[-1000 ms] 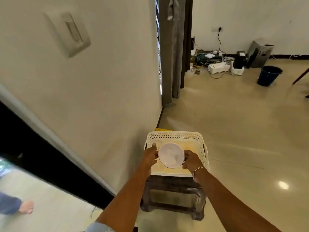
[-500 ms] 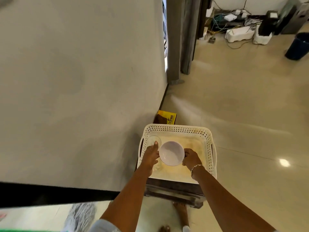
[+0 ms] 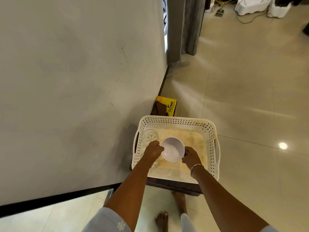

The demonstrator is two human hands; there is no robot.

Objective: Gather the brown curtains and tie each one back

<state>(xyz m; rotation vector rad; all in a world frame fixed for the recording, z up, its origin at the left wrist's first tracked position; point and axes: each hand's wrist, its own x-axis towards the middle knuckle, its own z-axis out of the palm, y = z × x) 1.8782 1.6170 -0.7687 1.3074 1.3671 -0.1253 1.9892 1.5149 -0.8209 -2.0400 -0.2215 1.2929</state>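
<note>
Head view: brown curtains (image 3: 187, 25) hang well ahead, untouched.
Your left grip (image 3: 153, 152) and right grip (image 3: 190, 156) clasp a white bowl (image 3: 173, 149) over the basket (image 3: 177, 120); the curtains' long axis runs vertical, slightly nearer your right grip.

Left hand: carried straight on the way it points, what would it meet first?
The white bowl, whose rim the left hand grips. A clear glass bowl sits just left of that line, though depth is unclear.
</note>
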